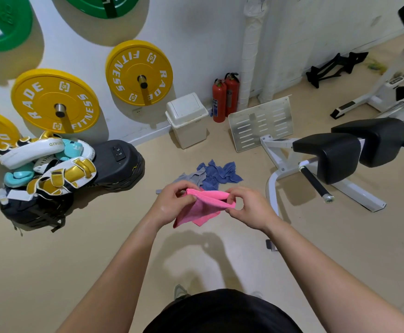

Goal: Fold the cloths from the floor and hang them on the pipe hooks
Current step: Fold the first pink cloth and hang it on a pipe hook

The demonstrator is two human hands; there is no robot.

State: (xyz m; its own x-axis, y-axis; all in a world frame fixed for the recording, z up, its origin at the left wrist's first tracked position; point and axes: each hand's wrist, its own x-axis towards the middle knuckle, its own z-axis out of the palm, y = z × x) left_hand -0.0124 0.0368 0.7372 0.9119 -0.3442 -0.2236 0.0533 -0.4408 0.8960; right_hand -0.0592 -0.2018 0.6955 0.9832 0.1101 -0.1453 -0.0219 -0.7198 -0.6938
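Pinches one end of the pink cloth [203, 205] in the curled fingers of the left hand [172, 203] and the other end in the right hand [246, 207], thumb and fingers closed on the top edge, nothing else held. Holds that edge roughly level between the two hands, long axis running left to right, with the rest hanging in doubled layers, bunched toward the left hand, above the floor [88, 241] and clear of it. Looks like the middle of a fold. Leaves a blue cloth [217, 173] and a grey cloth [190, 178] crumpled on the floor just beyond the hands, touching each other, about equally near to either hand. Places the white wrapped pipe [252, 56] well beyond and to the right, nearer the right hand; shows no hooks plainly on it. Calls next, most likely, for bringing one end across to the other along that left-right axis.
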